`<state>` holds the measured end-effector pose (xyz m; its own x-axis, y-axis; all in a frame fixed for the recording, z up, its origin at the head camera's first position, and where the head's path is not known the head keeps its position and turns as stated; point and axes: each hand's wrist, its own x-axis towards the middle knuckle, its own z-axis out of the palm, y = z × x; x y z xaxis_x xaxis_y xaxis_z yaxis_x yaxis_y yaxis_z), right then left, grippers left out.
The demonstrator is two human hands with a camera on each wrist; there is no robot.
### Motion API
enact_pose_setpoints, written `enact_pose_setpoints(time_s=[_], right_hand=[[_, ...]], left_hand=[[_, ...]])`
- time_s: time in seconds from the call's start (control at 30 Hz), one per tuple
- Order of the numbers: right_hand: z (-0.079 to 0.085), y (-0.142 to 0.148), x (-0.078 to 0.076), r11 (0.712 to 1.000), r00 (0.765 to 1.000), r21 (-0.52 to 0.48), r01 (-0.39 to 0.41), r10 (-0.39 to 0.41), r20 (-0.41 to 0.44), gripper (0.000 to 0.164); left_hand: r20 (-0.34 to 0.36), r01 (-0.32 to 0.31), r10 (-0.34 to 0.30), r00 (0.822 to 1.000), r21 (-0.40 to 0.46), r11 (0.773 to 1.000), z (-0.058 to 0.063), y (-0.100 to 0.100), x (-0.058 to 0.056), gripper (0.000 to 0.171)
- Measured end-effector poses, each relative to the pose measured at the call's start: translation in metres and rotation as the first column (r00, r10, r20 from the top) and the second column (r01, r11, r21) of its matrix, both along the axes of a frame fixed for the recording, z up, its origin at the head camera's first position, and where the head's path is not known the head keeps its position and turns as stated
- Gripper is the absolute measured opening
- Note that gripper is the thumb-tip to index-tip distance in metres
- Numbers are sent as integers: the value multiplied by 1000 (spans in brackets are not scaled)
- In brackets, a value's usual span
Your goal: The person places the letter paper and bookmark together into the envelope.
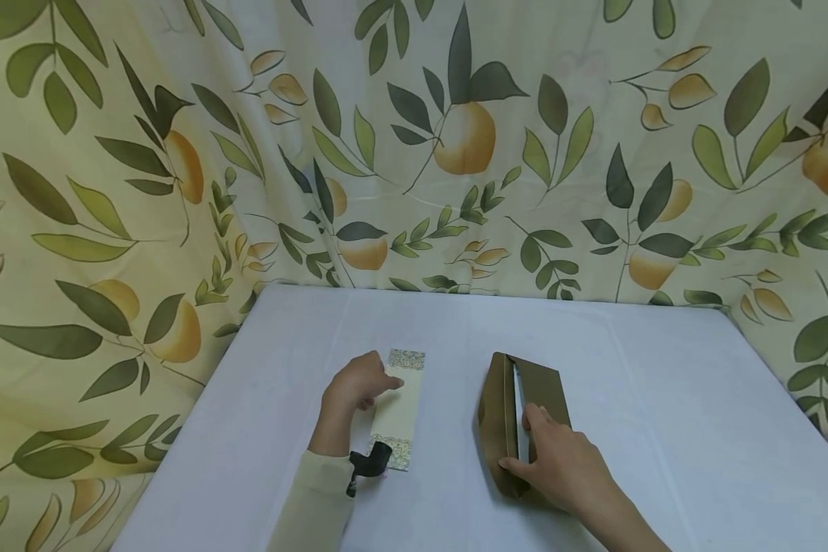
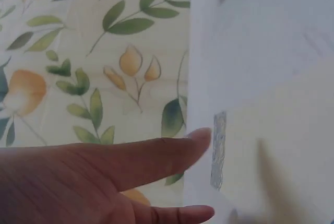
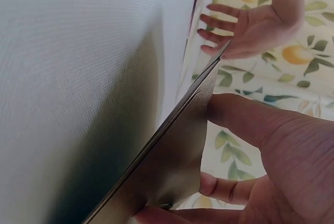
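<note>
Here, brown envelope [image 1: 545,392] in right hand [image 1: 567,464]

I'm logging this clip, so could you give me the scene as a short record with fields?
Left hand: partly over the cream card, fingers extended; contact unclear
Cream card: lies on the table, patterned bands at both ends
Right hand: grips the brown envelope
Brown envelope: gaping, something white showing inside
Surface: white table
Backdrop: curtain printed with fruit and leaves
</note>
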<state>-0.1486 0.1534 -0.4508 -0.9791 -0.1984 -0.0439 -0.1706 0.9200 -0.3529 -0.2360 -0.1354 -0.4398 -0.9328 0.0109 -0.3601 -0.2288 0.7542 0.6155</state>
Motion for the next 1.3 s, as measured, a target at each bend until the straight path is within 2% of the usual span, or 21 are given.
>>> enact_pose_setpoints(time_s=[0.07,0.17,0.27,0.4,0.53,0.6,0.63,0.77,0.87,1.07,1.17,1.3], right_hand=[[0,0,0,1000,1000,0,2,-2,3,56],[-1,0,0,1000,1000,1,5,-5,7,56],[0,0,1,1000,1000,3,3,-3,12,56],[0,-1,1,1000,1000,10,0,0,15,56],[1,-1,1,1000,1000,12,-2,2,16,56],[1,-1,2,1000,1000,10,-2,2,20,56],[1,-1,1,1000,1000,9,-2,2,21,56],[1,-1,1,1000,1000,7,-2,2,19,56],[0,-1,0,1000,1000,6,-4,3,16,55],[-1,1,-1,1000,1000,6,-4,3,22,55],[-2,1,-1,1000,1000,4,-6,6,28,56],[-2,2,-1,1000,1000,3,-13,13,27,55]], left_hand=[[8,4,-3,1000,-74,997,-1,7,3,65],[-7,24,-25,1000,-137,990,-3,18,6,93],[-3,18,-19,1000,-142,990,-7,26,8,105],[-38,23,-30,999,-188,982,-13,34,10,117],[-45,47,-57,997,-204,978,-15,36,10,121],[-31,78,-85,996,-186,979,-15,33,9,114],[-27,100,-106,994,-177,979,-15,31,9,106],[-16,203,-207,978,-148,968,-14,23,6,57],[-16,263,-266,964,-117,958,-14,18,2,37],[-31,354,-356,934,-48,934,-17,12,-4,25],[-22,357,-358,934,-34,933,-16,14,-4,28],[55,344,-343,938,-16,939,-13,24,0,42]])
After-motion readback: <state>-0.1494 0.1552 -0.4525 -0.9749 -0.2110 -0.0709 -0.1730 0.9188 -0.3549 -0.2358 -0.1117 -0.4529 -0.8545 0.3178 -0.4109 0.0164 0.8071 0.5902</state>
